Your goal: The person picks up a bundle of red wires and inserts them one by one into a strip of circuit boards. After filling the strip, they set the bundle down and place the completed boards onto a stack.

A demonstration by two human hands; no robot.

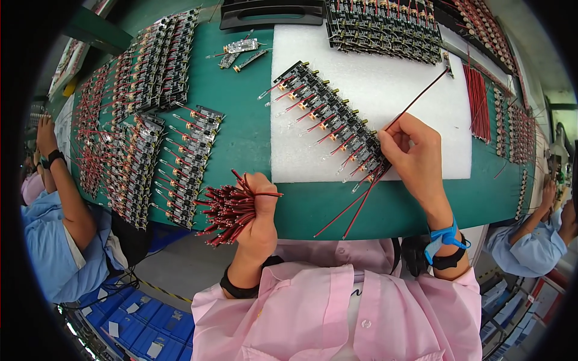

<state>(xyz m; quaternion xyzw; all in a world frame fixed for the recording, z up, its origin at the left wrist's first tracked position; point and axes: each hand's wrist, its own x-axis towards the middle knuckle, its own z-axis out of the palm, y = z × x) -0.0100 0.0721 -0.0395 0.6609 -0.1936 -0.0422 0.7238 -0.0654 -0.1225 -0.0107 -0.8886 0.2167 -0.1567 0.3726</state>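
A thick bundle of red and black wires (pixel 226 212) is clasped in my left hand (pixel 260 207), its cut ends fanned out to the left just off the green bench's front edge. My right hand (pixel 416 157) pinches a few red-black wires (pixel 363 207) at the near right end of a circuit board strip (pixel 328 114). That strip lies slantwise on a white foam sheet (pixel 433 90) and bears a row of small clear parts with red leads. One wire runs up from my right fingers to a small piece (pixel 448 65) at the foam's right side.
Several rows of similar board strips (pixel 159 66) cover the bench's left; more (pixel 385 30) lie at the back. Loose boards (pixel 241 47) lie near a black tray (pixel 271 15). Red wires (pixel 478 102) lie right of the foam. Co-workers in blue (pixel 54 240) sit at both sides.
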